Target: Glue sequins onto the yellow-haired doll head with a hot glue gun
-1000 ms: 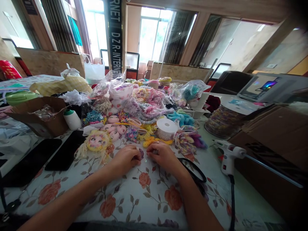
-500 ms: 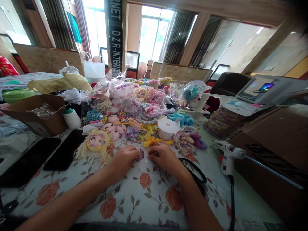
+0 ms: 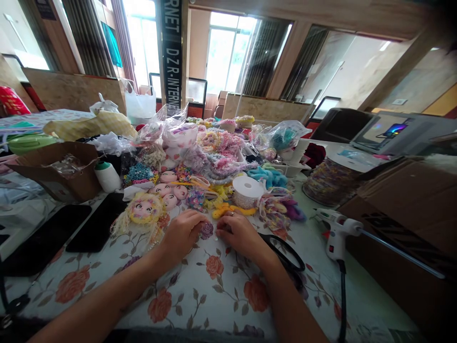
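Note:
My left hand (image 3: 183, 233) rests over the floral tablecloth (image 3: 200, 305) with its fingers curled together; whatever it may hold is too small to make out. Across a small gap, my right hand (image 3: 237, 231) has curled fingers near the cloth, and its fingertips show nothing I can identify. Just beyond it lie a yellow fuzzy strip (image 3: 228, 209) and a white spool (image 3: 247, 190). A doll head with yellow yarn hair (image 3: 143, 209) is left of my left hand. Black-handled scissors (image 3: 285, 255) lie partly behind my right wrist.
A white glue gun (image 3: 337, 233) with a black cord stands at the right beside a cardboard box (image 3: 403, 209). Two dark phones (image 3: 96, 224) lie at the left. Yarn, doll faces (image 3: 171, 190) and plastic bags are heaped at the back.
Both hands have shifted very slightly, staying close to the same spot with fingers curled. The view has moved a little.

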Available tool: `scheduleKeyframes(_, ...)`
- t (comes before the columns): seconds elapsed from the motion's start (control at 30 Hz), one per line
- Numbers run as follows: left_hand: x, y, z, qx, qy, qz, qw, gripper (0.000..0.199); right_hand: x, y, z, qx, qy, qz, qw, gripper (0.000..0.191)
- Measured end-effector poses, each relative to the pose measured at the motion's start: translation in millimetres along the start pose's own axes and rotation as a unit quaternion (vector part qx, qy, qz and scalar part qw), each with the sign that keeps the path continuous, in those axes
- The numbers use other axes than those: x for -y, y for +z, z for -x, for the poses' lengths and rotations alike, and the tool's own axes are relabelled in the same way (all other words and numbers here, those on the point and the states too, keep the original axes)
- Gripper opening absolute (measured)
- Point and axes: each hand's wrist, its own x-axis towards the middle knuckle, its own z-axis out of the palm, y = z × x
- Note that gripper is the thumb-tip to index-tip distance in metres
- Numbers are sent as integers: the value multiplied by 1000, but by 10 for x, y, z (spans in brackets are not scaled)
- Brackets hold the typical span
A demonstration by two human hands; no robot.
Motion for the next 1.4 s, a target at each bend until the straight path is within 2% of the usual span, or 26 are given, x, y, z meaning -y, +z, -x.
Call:
scheduleKeyframes(0.17, -22, -11, 11, 0, 13, 4, 1000, 22, 34, 16, -3, 4, -10, -3, 1000, 11)
scheduleKeyframes(0.27, -43, -20, 24, -3, 13, 7, 1000, 20, 32, -11, -1, -7, 16, -98, 995, 13)
scheduleKeyframes(0.4, -70, -35, 38, -20, 19, 21, 999, 17, 64, -21, -9, -53, 68, -264, 961, 6)
scheduleKeyframes(0.47, -85, -37, 41, -31, 24, 23, 999, 15, 116, 3, -12, -66, 51, -283, 955, 8)
scheduleKeyframes(0.6, -105, -33, 46, -56, 11, 13, 998, 12, 252, 89, -2, -69, -6, -261, 963, 8)
scheduleKeyframes(0.73, -93, -41, 46, -62, 8, 1, 998, 8, 300, 180, 7, -62, -15, -301, 952, 5)
scheduleKeyframes(0.8, -87, -53, 38, -56, 32, -4, 998, 10, 284, 215, -4, -62, 3, -358, 932, 9)
scheduleKeyframes(0.97, -109, -94, 25, -58, 119, -34, 991, 21, 276, 220, -34, -48, 66, -561, 824, 31)
scheduleKeyframes(1.07, -130, -114, 29, -88, 131, -47, 986, 18, 302, 189, -27, -45, 88, -613, 784, 35)
scheduleKeyframes(1.13, -143, -126, 22, -105, 109, -26, 988, 15, 304, 183, -25, -35, 105, -640, 760, 38)
scheduleKeyframes(1.2, -160, -143, 3, -105, 53, 31, 993, 11, 290, 194, -32, -31, 110, -649, 752, 39)
scheduleKeyframes(1.27, -182, -167, -22, -82, -30, 103, 991, 11, 272, 215, -42, -42, 97, -630, 770, 38)
scheduleKeyframes(1.33, -205, -193, -43, -42, -116, 161, 979, 16, 265, 231, -48, -71, 74, -588, 802, 36)
scheduleKeyframes(1.4, -227, -213, -54, -3, -173, 198, 965, 18, 275, 233, -42, -106, 53, -533, 837, 32)
